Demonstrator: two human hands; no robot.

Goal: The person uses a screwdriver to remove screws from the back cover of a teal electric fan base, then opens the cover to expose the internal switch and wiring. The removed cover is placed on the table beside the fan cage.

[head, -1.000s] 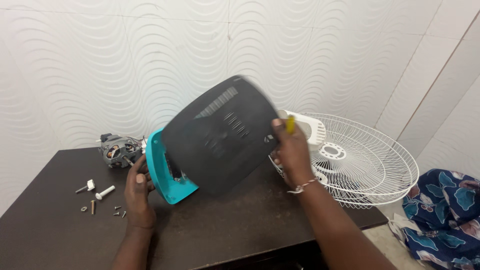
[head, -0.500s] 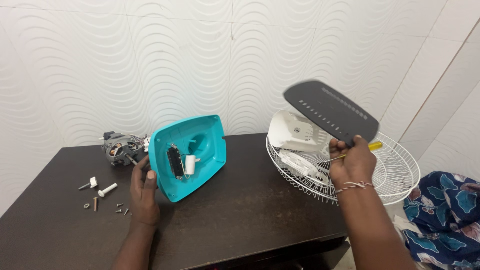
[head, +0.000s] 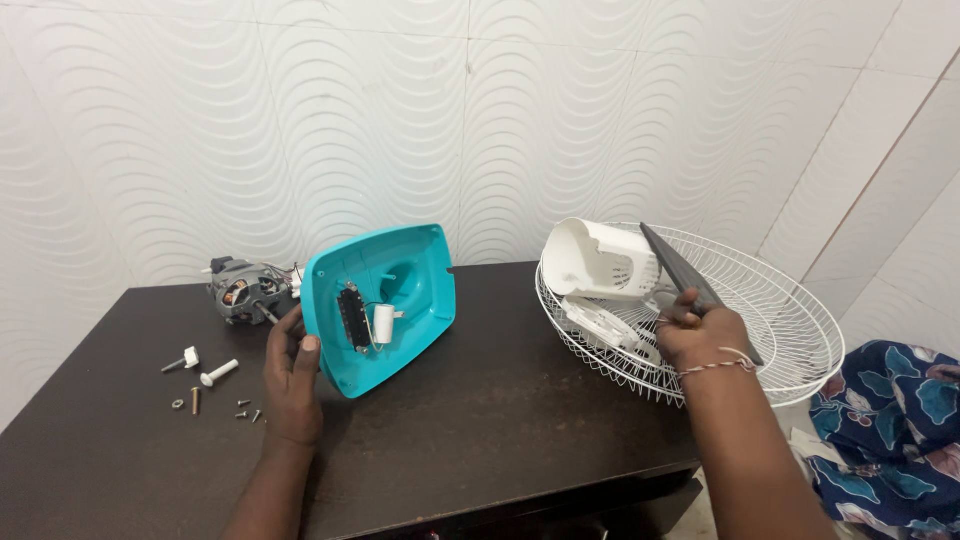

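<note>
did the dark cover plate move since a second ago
Yes. The dark cover plate went from covering the teal housing rightward to over the white wire guard, held edge-on in the right hand.

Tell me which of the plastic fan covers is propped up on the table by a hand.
The teal housing, held on edge by the left hand; the white cover lies in the wire guard.

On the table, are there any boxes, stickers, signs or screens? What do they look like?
None that can be made out: no boxes, stickers, signs or screens show.
The left hand props up a teal housing on the dark table.
The right hand holds a dark flat cover edge-on over a white wire guard.
</note>
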